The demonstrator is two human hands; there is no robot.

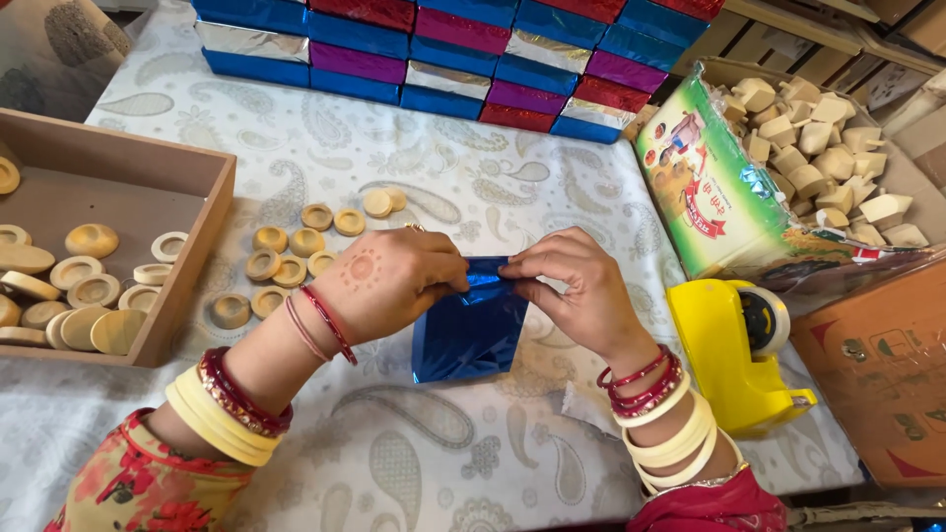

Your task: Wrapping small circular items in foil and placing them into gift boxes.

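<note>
A shiny blue foil-wrapped packet (467, 330) lies on the patterned tablecloth in front of me. My left hand (394, 278) pinches its top edge from the left, fingers closed on the foil. My right hand (572, 286) grips the same top edge from the right, the fingertips of both hands almost meeting. Both wrists carry red and cream bangles. Whatever the foil covers is hidden.
Small round wooden pieces (296, 251) lie scattered left of the packet; more sit in a wooden tray (192, 271) at the far left. A yellow tape dispenser (734, 355) stands at the right. Stacked foil-wrapped boxes (463, 59) line the back. A carton of pale wooden blocks (818, 148) sits at the right.
</note>
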